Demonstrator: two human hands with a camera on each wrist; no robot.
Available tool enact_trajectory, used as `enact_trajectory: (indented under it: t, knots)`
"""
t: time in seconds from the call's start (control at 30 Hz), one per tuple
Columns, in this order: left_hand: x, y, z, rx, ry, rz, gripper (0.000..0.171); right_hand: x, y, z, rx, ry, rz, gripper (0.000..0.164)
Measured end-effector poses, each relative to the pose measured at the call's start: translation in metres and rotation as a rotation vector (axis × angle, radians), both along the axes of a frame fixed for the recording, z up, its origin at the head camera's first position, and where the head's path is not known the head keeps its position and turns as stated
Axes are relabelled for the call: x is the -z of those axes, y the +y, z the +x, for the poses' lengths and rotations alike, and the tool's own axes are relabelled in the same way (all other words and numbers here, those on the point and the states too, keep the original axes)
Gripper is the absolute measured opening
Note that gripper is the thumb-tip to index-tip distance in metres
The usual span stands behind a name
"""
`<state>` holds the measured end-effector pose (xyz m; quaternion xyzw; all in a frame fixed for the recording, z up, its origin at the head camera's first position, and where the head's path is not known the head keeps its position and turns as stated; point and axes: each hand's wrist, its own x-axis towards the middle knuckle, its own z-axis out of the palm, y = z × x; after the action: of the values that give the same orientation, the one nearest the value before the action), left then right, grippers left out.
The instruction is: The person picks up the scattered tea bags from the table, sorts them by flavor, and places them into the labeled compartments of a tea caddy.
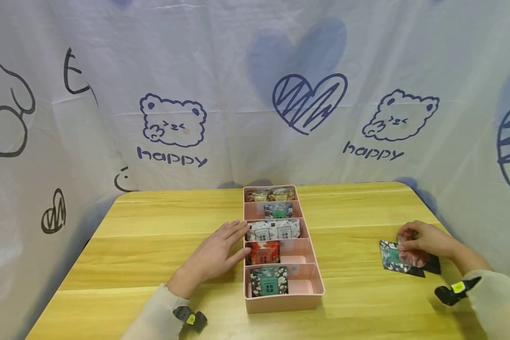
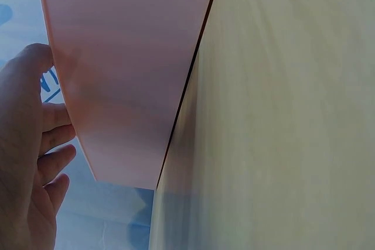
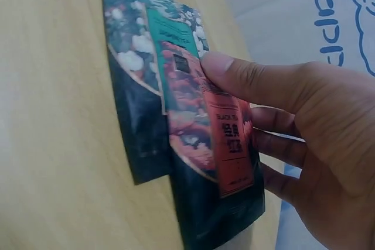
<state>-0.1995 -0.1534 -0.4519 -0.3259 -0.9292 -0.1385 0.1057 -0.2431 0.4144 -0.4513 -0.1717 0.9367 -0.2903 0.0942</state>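
Observation:
A long pink divided box (image 1: pixel 284 304) holds flat tea packets in its compartments. My left hand (image 1: pixel 214 250) rests against the box's left rim with its fingers extended; in the left wrist view, fingertips touch the edge of the pink side wall (image 2: pixel 129 86). On the right of the table my right hand (image 1: pixel 427 241) pinches a red tea packet (image 3: pixel 234 139) marked black tea, thumb on its front face and fingers behind. Under and beside it lies a green-labelled packet with white flowers (image 3: pixel 132 45), partly covered by the red one.
Inside the box, a green-labelled packet (image 1: pixel 269 282) sits in the nearest compartment, a red packet (image 1: pixel 263 253) behind it, then two white packets (image 1: pixel 284 230), a blue-green packet (image 1: pixel 279 211) and yellow-labelled packets (image 1: pixel 282 194). A printed curtain (image 1: pixel 238 94) hangs behind the wooden table (image 1: pixel 153 222).

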Motion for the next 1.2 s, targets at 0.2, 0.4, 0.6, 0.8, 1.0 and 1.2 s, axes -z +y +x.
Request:
enact_trajectory:
  t: [0.2, 0.4, 0.6, 0.8, 1.0, 1.2]
  knots:
    - [0.002, 0.000, 0.000, -0.002, 0.005, -0.002, 0.069, -0.009, 0.000, 0.005, 0.052, -0.036, -0.091, 0.019]
    - [0.002, 0.000, 0.001, 0.002, 0.008, 0.006, 0.069, -0.023, 0.000, 0.003, 0.019, 0.085, -0.097, 0.014]
    - [0.002, -0.001, 0.001, -0.001, 0.005, 0.010, 0.070, -0.039, -0.008, 0.004, 0.000, 0.166, -0.056, 0.016]
    - [0.003, 0.000, 0.001, -0.003, 0.005, 0.006, 0.070, -0.054, -0.019, 0.006, 0.056, 0.158, 0.033, 0.023]
    - [0.003, 0.000, 0.000, 0.002, 0.006, 0.010, 0.068, -0.064, -0.035, 0.007, 0.064, 0.236, 0.056, 0.023]
    - [0.002, 0.001, -0.001, 0.007, 0.004, 0.003, 0.069, -0.072, -0.054, 0.011, 0.083, 0.276, 0.039, 0.024]
